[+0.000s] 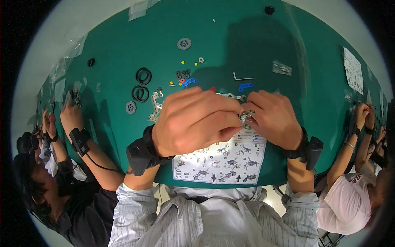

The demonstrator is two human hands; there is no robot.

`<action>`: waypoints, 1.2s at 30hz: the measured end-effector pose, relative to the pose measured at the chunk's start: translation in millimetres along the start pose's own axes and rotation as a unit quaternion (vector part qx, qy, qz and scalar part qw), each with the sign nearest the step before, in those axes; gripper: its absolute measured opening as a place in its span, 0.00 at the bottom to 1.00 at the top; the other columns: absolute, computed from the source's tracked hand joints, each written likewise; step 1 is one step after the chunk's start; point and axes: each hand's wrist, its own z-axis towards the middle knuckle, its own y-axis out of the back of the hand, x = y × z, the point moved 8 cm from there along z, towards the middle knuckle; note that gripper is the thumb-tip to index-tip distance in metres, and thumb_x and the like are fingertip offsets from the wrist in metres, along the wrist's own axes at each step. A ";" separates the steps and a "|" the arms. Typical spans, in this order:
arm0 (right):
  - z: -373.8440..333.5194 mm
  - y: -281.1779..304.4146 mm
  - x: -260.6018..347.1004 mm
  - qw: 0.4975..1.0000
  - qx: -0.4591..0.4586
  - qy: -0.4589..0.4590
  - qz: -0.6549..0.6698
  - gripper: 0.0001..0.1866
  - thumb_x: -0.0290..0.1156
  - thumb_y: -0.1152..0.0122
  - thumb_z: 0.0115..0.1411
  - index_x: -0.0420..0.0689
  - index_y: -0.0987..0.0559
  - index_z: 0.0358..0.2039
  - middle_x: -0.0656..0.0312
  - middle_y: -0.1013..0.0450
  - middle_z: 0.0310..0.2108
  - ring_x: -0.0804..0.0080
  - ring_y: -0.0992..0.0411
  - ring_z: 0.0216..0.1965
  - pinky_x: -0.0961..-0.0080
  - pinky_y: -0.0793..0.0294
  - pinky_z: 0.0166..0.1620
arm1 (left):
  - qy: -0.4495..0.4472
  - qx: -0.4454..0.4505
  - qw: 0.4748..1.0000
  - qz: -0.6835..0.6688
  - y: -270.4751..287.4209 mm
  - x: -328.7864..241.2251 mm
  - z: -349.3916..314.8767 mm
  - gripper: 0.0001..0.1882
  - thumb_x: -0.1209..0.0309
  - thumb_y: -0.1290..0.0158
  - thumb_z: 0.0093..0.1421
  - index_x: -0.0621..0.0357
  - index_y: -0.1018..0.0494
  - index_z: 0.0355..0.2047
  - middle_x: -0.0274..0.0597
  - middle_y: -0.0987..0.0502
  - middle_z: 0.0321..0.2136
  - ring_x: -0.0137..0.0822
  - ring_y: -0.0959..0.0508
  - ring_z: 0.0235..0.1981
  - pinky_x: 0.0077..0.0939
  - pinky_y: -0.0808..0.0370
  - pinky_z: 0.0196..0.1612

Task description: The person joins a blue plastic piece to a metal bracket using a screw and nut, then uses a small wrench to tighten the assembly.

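Observation:
Both my hands meet over a printed instruction sheet [218, 164] showing small motorcycle drawings. My left hand [197, 119] is closed, its thumb and fingertips pinching a small silvery metal assembly [246, 118]. From the other side, my right hand [273, 117] grips the same piece with curled fingers. Part of that assembly is hidden by the fingers. Just beyond the fingertips lies a small metal wrench [231, 96]. Blue plastic parts [245, 87] and an L-shaped hex key [244, 77] rest past my right hand. Perforated metal strips [155, 105] lie left of my left hand.
Black rubber rings [143, 76], grey toothed wheels [184, 44] and small black, yellow and red bits [183, 75] are spread across the green table [123, 41]. A clear bag of parts [282, 68] lies to the right. Other people work at left [72, 119] and right [362, 115].

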 end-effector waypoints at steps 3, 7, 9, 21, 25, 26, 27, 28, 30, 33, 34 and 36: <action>0.5 3.6 0.3 1.000 0.001 -0.018 0.025 0.08 0.32 0.27 0.52 0.47 0.19 0.31 0.63 0.26 0.34 0.63 0.22 0.35 0.62 0.21 0.34 | 0.004 -0.004 1.000 -0.008 0.0 6.1 2.0 0.14 0.72 0.24 0.46 0.54 0.17 0.33 0.38 0.13 0.39 0.36 0.15 0.30 0.28 0.22 0.30; 4.1 -1.0 -8.2 0.996 0.017 -0.069 0.051 0.09 0.32 0.28 0.56 0.46 0.19 0.35 0.62 0.26 0.34 0.62 0.21 0.36 0.61 0.21 0.34 | 0.012 -0.010 0.999 -0.040 -0.2 6.6 3.1 0.15 0.75 0.24 0.45 0.54 0.17 0.33 0.39 0.13 0.38 0.36 0.15 0.30 0.28 0.21 0.30; 4.1 1.2 -6.5 0.997 0.011 -0.066 0.049 0.10 0.32 0.28 0.57 0.46 0.19 0.37 0.62 0.26 0.34 0.61 0.21 0.36 0.61 0.21 0.34 | 0.013 -0.007 0.999 -0.040 -0.7 6.7 1.8 0.15 0.75 0.24 0.45 0.55 0.17 0.33 0.40 0.13 0.38 0.37 0.14 0.30 0.28 0.21 0.30; -8.7 55.8 11.9 0.943 -0.224 -0.029 0.246 0.14 0.20 0.22 0.47 0.45 0.13 0.36 0.62 0.22 0.24 0.66 0.23 0.21 0.72 0.29 0.24 | 0.028 -0.018 0.996 -0.083 -2.1 12.0 2.6 0.13 0.75 0.25 0.48 0.56 0.16 0.34 0.41 0.13 0.38 0.37 0.13 0.32 0.27 0.20 0.33; -12.3 58.6 12.8 0.932 -0.257 0.010 0.255 0.13 0.19 0.22 0.46 0.43 0.13 0.35 0.61 0.21 0.24 0.67 0.24 0.20 0.74 0.29 0.23 | 0.035 -0.009 0.996 -0.078 -4.5 9.3 3.5 0.12 0.73 0.25 0.49 0.54 0.15 0.34 0.39 0.12 0.40 0.35 0.13 0.34 0.28 0.20 0.34; -12.2 58.4 12.4 0.932 -0.257 0.008 0.256 0.13 0.19 0.22 0.46 0.42 0.13 0.34 0.61 0.20 0.24 0.67 0.24 0.20 0.74 0.29 0.23 | 0.034 -0.008 0.996 -0.077 -4.9 10.0 3.6 0.12 0.73 0.25 0.49 0.54 0.15 0.34 0.39 0.12 0.40 0.35 0.13 0.34 0.28 0.20 0.34; -12.3 58.4 12.0 0.932 -0.257 0.009 0.256 0.13 0.19 0.22 0.46 0.42 0.13 0.34 0.61 0.20 0.24 0.67 0.24 0.20 0.74 0.29 0.23 | 0.038 -0.010 0.995 -0.089 -6.2 11.3 2.8 0.12 0.73 0.26 0.50 0.54 0.15 0.34 0.38 0.12 0.40 0.35 0.14 0.34 0.28 0.20 0.34; -12.1 58.7 12.7 0.933 -0.257 0.015 0.251 0.13 0.19 0.22 0.46 0.42 0.13 0.34 0.61 0.20 0.24 0.67 0.24 0.20 0.73 0.29 0.23 | 0.042 -0.012 0.994 -0.102 -6.4 12.5 2.5 0.11 0.73 0.26 0.50 0.54 0.15 0.34 0.38 0.12 0.40 0.34 0.14 0.34 0.28 0.20 0.34; -12.0 59.7 13.5 0.935 -0.256 0.023 0.244 0.13 0.19 0.22 0.46 0.42 0.13 0.34 0.61 0.20 0.24 0.67 0.23 0.20 0.73 0.28 0.23 | 0.040 -0.007 0.995 -0.092 -6.0 11.1 2.4 0.11 0.73 0.26 0.50 0.54 0.15 0.34 0.37 0.12 0.41 0.35 0.14 0.34 0.28 0.20 0.35; -12.2 60.8 15.9 0.937 -0.251 0.032 0.240 0.13 0.19 0.22 0.46 0.42 0.14 0.33 0.61 0.21 0.24 0.66 0.23 0.20 0.73 0.28 0.23 | 0.040 -0.002 0.996 -0.079 -7.2 8.1 1.1 0.12 0.73 0.26 0.49 0.53 0.15 0.34 0.36 0.12 0.41 0.35 0.14 0.36 0.29 0.20 0.36; -12.4 61.3 17.7 0.940 -0.250 0.036 0.228 0.13 0.19 0.22 0.46 0.42 0.15 0.34 0.61 0.21 0.24 0.66 0.23 0.20 0.73 0.28 0.23 | 0.043 -0.001 0.996 -0.074 -7.1 7.6 0.6 0.12 0.73 0.26 0.48 0.53 0.15 0.34 0.35 0.12 0.41 0.35 0.14 0.36 0.29 0.20 0.37; -12.6 61.3 20.5 0.943 -0.251 0.042 0.213 0.14 0.19 0.22 0.46 0.42 0.15 0.35 0.61 0.21 0.24 0.66 0.24 0.20 0.72 0.28 0.23 | 0.047 0.004 0.997 -0.066 -8.0 6.5 1.0 0.13 0.72 0.26 0.48 0.52 0.15 0.34 0.34 0.13 0.41 0.35 0.14 0.37 0.30 0.20 0.39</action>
